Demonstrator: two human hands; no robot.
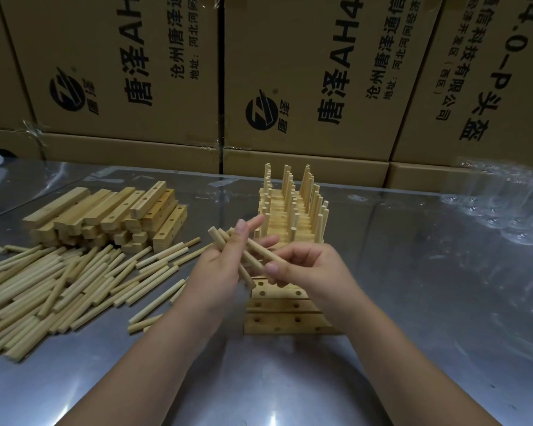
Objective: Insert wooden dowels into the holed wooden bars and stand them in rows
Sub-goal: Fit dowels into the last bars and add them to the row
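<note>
Currently gripping a bundle of dowels [225,241] in the left hand [219,272], palm closed round them, upper fingers partly straightened. Pinching the near end of a single dowel [262,252] with the right hand [311,269], thumb and fingers curled on it.

Directly below both hands, flat on the tabletop [413,302]: holed bars [283,321], holes empty. Just beyond: filled bars [290,210], dowels upright in rows. Left: loose dowels [59,281] in a heap, with a stack of bars [105,216] behind. Further back, cardboard boxes [320,72]; far right, plastic wrap [505,204].

Risks, as judged:
- Spilling the bundle if the left grip slackens during the draw.
- Jamming if entered at a tilt.
- Toppling standing rows with a careless reach.
</note>
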